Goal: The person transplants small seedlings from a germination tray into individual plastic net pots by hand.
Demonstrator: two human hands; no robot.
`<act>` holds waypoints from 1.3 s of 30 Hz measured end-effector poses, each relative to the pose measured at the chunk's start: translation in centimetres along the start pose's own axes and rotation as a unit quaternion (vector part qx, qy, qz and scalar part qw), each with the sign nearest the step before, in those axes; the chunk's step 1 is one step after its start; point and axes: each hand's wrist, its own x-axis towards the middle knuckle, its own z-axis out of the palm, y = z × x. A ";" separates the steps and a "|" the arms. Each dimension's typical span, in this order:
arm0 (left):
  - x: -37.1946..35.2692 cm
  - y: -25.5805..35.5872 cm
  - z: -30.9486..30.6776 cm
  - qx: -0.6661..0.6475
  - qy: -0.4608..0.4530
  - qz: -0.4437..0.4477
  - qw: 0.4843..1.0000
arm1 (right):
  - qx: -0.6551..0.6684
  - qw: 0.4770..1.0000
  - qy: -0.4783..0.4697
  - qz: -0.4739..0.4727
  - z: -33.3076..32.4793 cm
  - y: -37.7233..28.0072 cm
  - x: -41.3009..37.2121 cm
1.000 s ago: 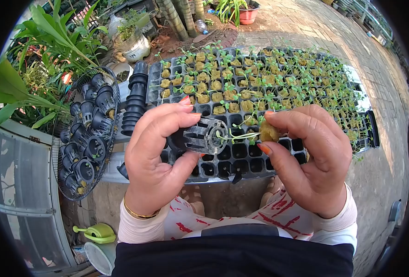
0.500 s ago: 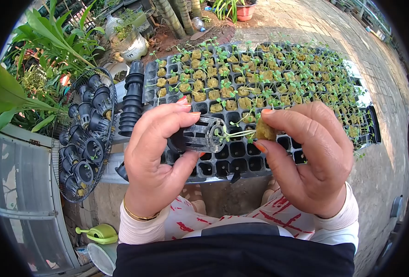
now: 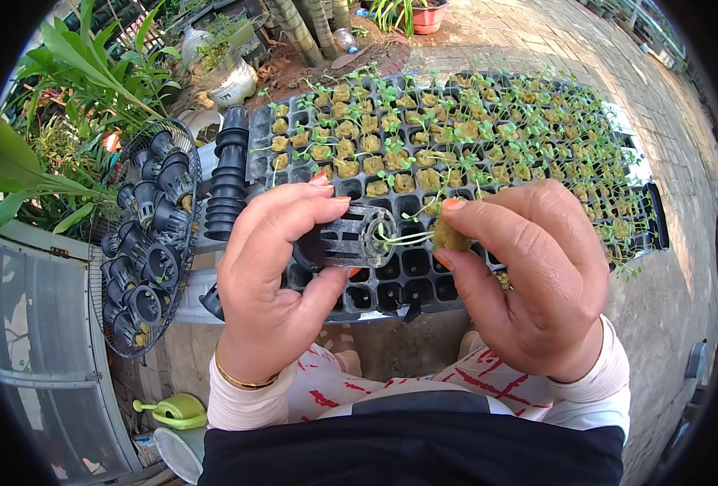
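Observation:
A black slotted net pot (image 3: 345,240) lies on its side in my left hand (image 3: 274,267), its bottom end turned to the right. My right hand (image 3: 537,271) pinches a brownish sponge plug (image 3: 448,234) between thumb and forefinger. From the plug, the pale stems of a seedling (image 3: 410,239) run left, and their leafy tips enter the hole in the pot's bottom. Both hands are held over a black seedling tray (image 3: 417,292), where many plugs with green sprouts fill the far cells.
An oval wire basket (image 3: 143,355) of black net pots stands at the left, beside a stack of nested net pots (image 3: 228,190). Below it are a green watering can (image 3: 174,411) and a pale bucket (image 3: 179,454). Leafy plants (image 3: 75,73) border the left; paving (image 3: 521,36) lies behind.
My right hand has moved left with the sponge plug, closer to the net pot. The seedling's stems now reach further into the pot's bottom hole. My left hand has stayed nearly still.

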 end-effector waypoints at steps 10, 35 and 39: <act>0.1 0.2 0.1 0.006 0.008 -0.001 1.000 | -0.013 1.000 -0.020 -0.003 -0.1 0.1 -0.2; 0.5 0.5 0.8 0.051 0.052 0.019 0.997 | -0.001 0.999 -0.034 -0.033 0.2 0.6 -0.4; 0.5 0.6 0.9 0.052 0.048 0.024 0.997 | -0.009 0.999 -0.022 -0.030 0.5 0.7 -0.5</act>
